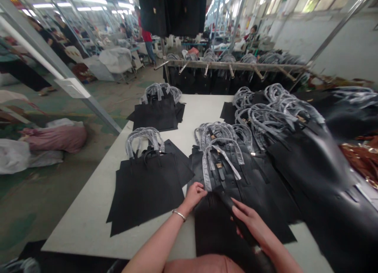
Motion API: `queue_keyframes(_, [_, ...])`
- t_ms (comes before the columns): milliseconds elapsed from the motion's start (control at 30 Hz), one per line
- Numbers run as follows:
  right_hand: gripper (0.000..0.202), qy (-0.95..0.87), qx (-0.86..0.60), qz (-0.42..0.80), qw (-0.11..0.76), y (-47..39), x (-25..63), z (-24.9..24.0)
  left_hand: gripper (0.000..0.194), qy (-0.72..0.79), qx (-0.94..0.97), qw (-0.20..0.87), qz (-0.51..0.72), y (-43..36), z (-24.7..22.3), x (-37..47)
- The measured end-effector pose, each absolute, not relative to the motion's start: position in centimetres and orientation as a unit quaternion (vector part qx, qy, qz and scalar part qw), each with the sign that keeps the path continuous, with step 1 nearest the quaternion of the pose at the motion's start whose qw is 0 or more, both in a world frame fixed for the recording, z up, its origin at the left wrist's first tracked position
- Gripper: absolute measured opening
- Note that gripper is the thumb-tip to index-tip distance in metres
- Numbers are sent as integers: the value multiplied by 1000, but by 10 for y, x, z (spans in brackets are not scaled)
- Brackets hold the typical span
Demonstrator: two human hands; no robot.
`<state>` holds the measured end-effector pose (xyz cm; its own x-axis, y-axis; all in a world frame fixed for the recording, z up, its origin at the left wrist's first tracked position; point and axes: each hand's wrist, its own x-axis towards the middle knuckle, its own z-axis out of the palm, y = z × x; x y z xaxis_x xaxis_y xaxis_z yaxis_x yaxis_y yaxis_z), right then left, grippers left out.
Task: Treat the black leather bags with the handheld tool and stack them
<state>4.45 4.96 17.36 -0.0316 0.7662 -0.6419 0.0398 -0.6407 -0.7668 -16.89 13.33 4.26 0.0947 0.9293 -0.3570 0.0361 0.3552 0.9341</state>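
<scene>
Black panels with plastic-wrapped handles lie in piles on the white table. My left hand, a bracelet at its wrist, pinches the top edge of a black panel near the base of a wrapped handle. My right hand is wrapped round a dark elongated tool, its tip over that panel's top edge. Under and beyond my hands is a pile of black panels with gold fittings. Left of my left hand lies another stack of panels.
Further panels lie at the back left, and a large heap fills the right side. Behind the table stands a metal rack with hanging bags. A slanted metal post rises at the left. People work in the background.
</scene>
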Motion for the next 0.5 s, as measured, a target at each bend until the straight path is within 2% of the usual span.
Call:
queue_keyframes(100, [60, -335, -623, 667, 231, 42, 45, 172, 44, 599, 370, 593, 390, 115, 40, -187])
queue_keyframes(267, [60, -370, -613, 675, 180, 46, 20, 166, 47, 600, 281, 617, 425, 82, 40, -191])
queue_keyframes(500, [60, -395, -590, 686, 162, 78, -18, 163, 50, 510, 204, 670, 499, 79, 56, -181])
